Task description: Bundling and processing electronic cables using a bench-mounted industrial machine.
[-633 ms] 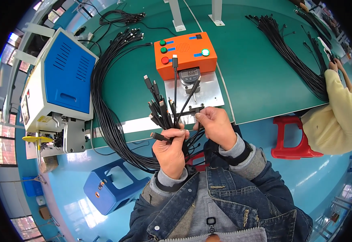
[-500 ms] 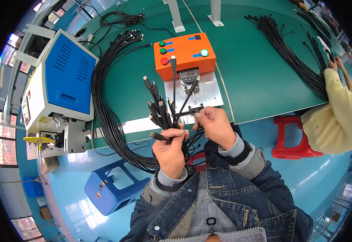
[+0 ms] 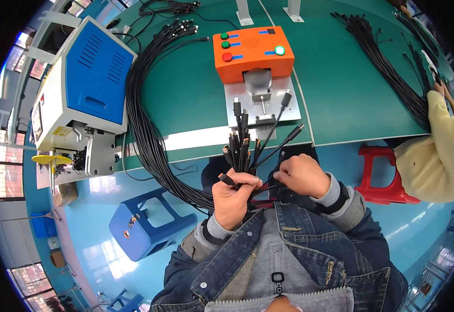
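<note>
Factory assembly line: green workbench (image 3: 195, 99), orange test box (image 3: 252, 52), blue-white machine (image 3: 84, 88), black cable bundles (image 3: 149, 135) are seen.

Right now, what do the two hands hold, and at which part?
The left hand grips a bundle of black cables just below their plug ends. The right hand pinches some cables of the same bundle beside it.

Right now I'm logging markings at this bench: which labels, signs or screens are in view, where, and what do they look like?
Yellow sticker: small rectangle, front of the white and blue machine, far left.
Blue strips: small labels beside the round buttons on the orange box, centre of the bench.
Screens, signs, packages: none visible.
</note>
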Demonstrator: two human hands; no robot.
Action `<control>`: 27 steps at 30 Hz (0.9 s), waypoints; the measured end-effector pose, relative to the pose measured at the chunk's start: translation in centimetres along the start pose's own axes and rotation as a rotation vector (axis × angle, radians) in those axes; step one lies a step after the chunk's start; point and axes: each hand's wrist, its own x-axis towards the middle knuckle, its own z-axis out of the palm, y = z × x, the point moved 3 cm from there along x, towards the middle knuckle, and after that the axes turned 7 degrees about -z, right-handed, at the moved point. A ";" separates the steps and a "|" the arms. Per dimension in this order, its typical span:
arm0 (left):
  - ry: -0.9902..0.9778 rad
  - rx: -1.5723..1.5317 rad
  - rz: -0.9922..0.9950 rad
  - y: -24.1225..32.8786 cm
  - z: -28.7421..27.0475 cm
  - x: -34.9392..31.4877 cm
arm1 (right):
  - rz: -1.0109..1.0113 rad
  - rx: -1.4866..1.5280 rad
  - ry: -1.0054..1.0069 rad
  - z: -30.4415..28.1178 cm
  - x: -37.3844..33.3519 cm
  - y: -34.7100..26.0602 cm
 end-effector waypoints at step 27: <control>0.150 -0.042 0.070 -1.8 -0.6 0.3 | 0.126 1.124 0.066 2.0 1.8 -1.5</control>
